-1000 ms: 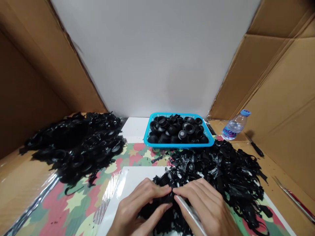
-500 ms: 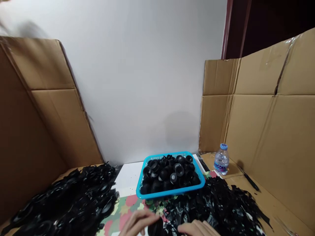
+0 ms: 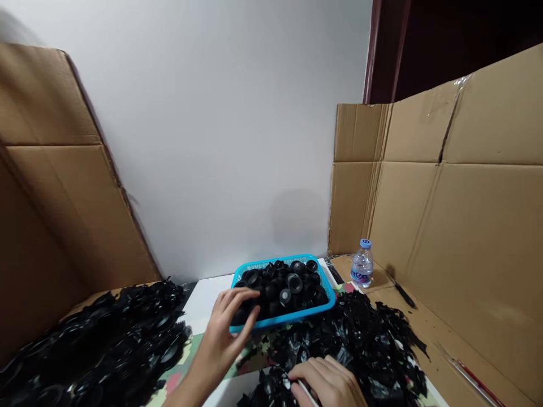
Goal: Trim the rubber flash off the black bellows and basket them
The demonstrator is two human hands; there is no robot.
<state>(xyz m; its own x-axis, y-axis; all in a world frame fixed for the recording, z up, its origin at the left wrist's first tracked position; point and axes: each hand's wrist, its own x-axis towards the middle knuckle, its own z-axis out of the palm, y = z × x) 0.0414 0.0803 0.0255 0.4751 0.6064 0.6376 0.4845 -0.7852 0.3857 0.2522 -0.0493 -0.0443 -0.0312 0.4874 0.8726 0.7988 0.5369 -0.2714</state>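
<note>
My left hand (image 3: 227,322) reaches over the left front corner of a blue plastic basket (image 3: 292,314), fingers curved and apart. Behind its fingertips are black ribbed rubber pieces (image 3: 294,282) heaped in the basket; no piece shows clearly gripped. Lower down, my right hand (image 3: 326,381) is closed around a thin, pale, stick-like tool (image 3: 309,394), whose far end is hidden. Under and beside that hand lies a pile of black rubber scraps (image 3: 360,339).
At left lies a big heap of black moulded rubber parts (image 3: 114,345). A water bottle (image 3: 362,264) stands at back right, near a black-handled tool (image 3: 405,295). A red and silver thin tool (image 3: 475,381) lies lower right. Cardboard walls (image 3: 479,226) stand either side.
My left hand has moved up and forward from a dark round piece near my right hand to the basket. My right hand stays low, with the pale tool now visible. The view has shifted right.
</note>
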